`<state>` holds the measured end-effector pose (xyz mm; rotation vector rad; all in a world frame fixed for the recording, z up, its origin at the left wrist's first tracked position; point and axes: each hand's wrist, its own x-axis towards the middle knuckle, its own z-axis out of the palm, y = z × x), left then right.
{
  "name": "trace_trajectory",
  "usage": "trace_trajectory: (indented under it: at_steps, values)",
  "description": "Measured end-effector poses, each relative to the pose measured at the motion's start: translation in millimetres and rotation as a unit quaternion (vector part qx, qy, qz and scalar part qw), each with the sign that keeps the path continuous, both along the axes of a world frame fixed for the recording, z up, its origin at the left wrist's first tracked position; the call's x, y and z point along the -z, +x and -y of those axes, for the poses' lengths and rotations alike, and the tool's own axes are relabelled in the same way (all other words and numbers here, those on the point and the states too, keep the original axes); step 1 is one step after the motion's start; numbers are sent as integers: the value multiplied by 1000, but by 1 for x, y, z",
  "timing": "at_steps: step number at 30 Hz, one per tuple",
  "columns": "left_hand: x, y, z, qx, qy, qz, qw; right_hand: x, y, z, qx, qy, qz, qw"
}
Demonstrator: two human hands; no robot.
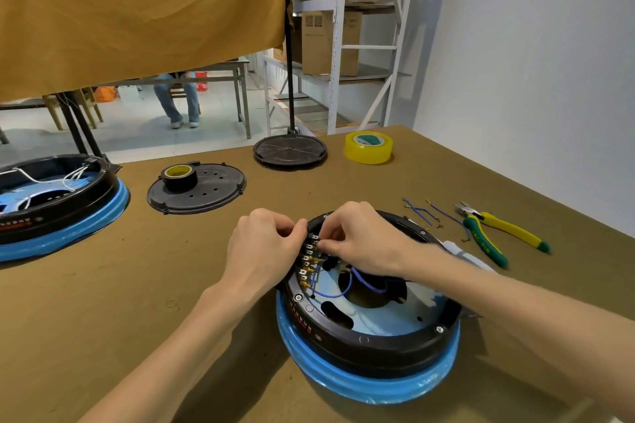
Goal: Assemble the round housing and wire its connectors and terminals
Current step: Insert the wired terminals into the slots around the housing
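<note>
A round black housing [367,343] with a blue wrapped rim sits open in front of me. Along its inner left wall runs a column of brass terminals [307,264], and blue wires [347,287] loop from them across the silver floor. My left hand [266,247] grips the housing's upper left rim with curled fingers. Reaching in from the right, my right hand [357,239] pinches a small connector at the topmost terminals. What lies under its fingertips is hidden.
Loose blue wires [424,213] and yellow-green pliers [494,228] lie right of the housing. Behind it are two black round covers [213,197] [290,149], a tape roll [179,175] on one, and a yellow tape roll [368,147]. A second housing [58,203] sits far left.
</note>
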<state>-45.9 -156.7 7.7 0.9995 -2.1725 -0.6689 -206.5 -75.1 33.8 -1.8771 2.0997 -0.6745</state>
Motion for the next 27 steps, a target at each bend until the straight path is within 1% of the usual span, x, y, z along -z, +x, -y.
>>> trace_trajectory:
  at_steps: [2,3,7,8,12,16,19,21,23,25,27]
  values:
    - [0,0,-1,-1,1,-5,1000,-13,-8,1,-56,43,-21,997]
    - [0,0,-2,-1,1,-6,1000,-13,-8,3,-55,46,-24,997]
    - [1,-1,0,2,3,-9,1000,13,10,6,59,-27,6,998]
    - [2,-1,0,3,4,-11,1000,16,10,6,67,-32,6,997]
    - [4,-1,1,8,21,-20,1000,7,-5,8,44,15,65,997]
    - [3,-1,3,20,33,-22,999,1,-14,7,-6,42,55,998]
    - [3,-1,3,22,38,-21,999,-4,-19,-2,-15,42,30,999]
    - [4,-1,3,20,38,-25,999,-4,-14,-13,-23,-1,9,1000]
    - [4,-2,4,17,35,-28,999,-4,-6,-21,-45,-50,-43,997]
    - [5,-2,4,17,33,-29,999,-7,1,-22,-63,-48,-94,992]
    - [6,-1,3,19,35,-30,999,-8,2,-20,-62,-25,-131,989]
